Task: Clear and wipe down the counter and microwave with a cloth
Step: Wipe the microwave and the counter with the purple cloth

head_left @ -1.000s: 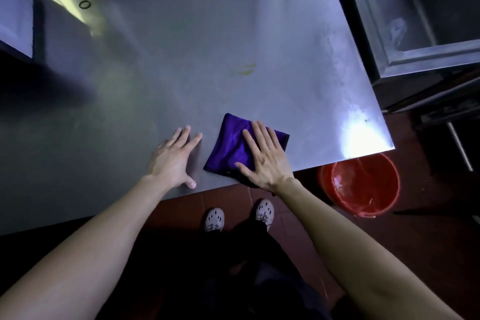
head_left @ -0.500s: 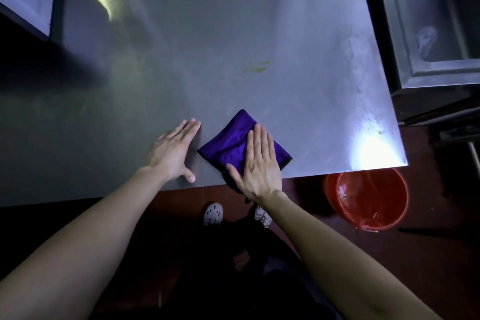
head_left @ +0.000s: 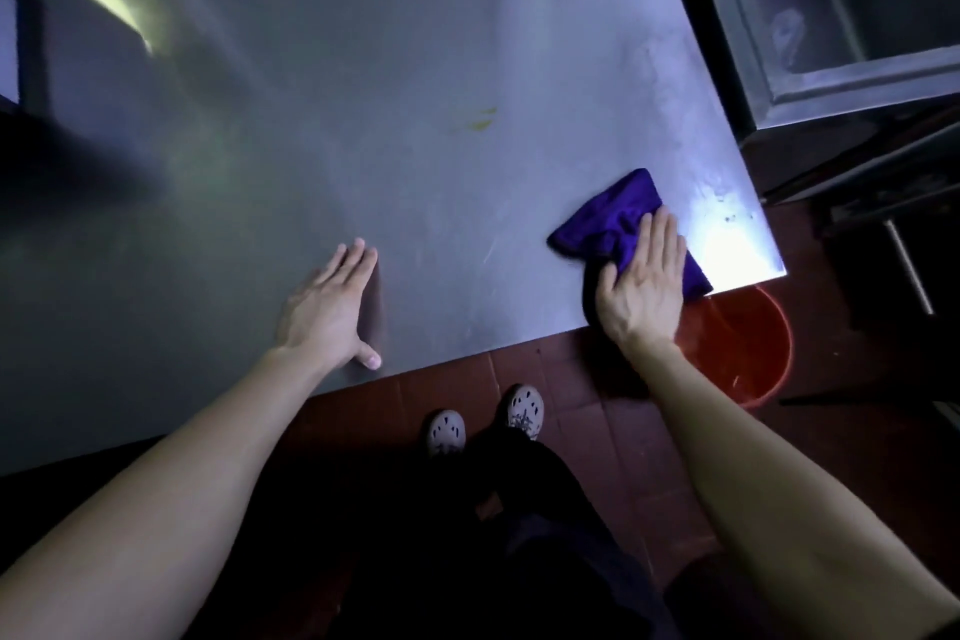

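Purple cloth (head_left: 613, 218) is lying at the near right corner of the bench (head_left: 363, 120); the right hand (head_left: 644, 286) is pressing it with straight fingers, while the left hand (head_left: 327, 312) is resting flat on the bench, holding nothing

The desk (head_left: 363, 94) is bare sheet metal, looks like stainless. It's smooth with a dull brushed sheen, streaky and smudged toward the right, with a hard white glare at the near right corner. The cloth (head_left: 613, 218) is soft purple fabric, matt and rumpled. The red bucket (head_left: 774, 359) is smooth, shiny plastic. The floor (head_left: 571, 405) is dark red tile, low gloss. The sink (head_left: 857, 78) is the same grey metal, just duller.
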Demonstrator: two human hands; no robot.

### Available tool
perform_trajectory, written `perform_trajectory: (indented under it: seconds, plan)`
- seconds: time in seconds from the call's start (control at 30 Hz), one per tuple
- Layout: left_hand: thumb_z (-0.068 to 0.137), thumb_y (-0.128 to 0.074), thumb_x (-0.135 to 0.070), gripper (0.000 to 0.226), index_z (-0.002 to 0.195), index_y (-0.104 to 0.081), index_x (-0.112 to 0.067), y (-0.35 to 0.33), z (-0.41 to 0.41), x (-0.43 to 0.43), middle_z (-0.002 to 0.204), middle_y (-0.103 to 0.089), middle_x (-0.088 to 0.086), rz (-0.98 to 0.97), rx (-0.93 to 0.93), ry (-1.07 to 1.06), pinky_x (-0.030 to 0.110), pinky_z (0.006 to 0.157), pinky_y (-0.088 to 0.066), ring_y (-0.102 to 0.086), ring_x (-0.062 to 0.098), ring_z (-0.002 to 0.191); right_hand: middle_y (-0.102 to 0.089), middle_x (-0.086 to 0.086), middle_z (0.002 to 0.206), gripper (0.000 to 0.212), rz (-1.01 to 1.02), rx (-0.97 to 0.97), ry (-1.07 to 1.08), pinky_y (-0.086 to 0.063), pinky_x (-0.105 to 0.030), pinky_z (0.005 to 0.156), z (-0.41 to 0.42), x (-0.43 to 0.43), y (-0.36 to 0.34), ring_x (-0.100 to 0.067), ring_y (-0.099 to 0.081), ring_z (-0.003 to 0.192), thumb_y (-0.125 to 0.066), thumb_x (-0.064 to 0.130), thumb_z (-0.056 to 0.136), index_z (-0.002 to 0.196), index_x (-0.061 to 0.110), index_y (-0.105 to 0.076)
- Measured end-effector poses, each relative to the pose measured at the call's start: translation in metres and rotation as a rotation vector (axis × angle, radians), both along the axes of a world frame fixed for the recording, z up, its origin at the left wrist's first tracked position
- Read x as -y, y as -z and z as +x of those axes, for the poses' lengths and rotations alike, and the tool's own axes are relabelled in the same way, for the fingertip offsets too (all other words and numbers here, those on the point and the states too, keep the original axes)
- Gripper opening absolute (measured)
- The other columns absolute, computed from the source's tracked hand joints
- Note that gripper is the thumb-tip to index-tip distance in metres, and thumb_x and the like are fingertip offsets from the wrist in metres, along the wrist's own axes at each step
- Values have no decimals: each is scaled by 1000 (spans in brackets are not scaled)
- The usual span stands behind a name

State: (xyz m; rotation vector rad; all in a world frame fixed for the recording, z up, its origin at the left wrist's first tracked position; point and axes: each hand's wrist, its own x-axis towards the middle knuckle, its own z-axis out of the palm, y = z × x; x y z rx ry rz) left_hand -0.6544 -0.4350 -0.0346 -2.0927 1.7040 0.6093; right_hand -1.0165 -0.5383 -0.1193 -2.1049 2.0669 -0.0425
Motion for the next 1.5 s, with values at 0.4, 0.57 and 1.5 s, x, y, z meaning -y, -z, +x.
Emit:
perform_trajectory:
  seconds: [0.4, 0.57, 1.5]
  plan:
    - [48, -102, -61, 152, 169, -18, -21, -12, -24, 14, 180, -6, 3, 25, 85, 98, 49, 126, -33, -13, 23, 165, -19, -18, 175, 74, -94, 106, -206, -16, -48, 132, 66, -66, 5, -31, -14, 164, -41, 39, 104, 166, 1, -27]
    - [53, -100, -63, 142, 167, -23, -26, -30, -81, 50, 179, -12, 2, -39, 2, 209, 52, 127, -32, -20, 26, 163, -19, -18, 175, 72, -104, 44, 163, -15, -52, 132, -78, 21, 8, -33, -13, 164, -36, 40, 106, 166, 1, -25]
    - [43, -102, -60, 163, 168, 2, -45, -1, -155, 146, 178, 13, -16, 0, 30, 159, 44, 114, -47, 2, 12, 165, -21, -20, 175, 67, -103, 149, -378, -13, -48, 134, -43, 212, -4, -33, -15, 164, -38, 28, 105, 165, 0, -28]
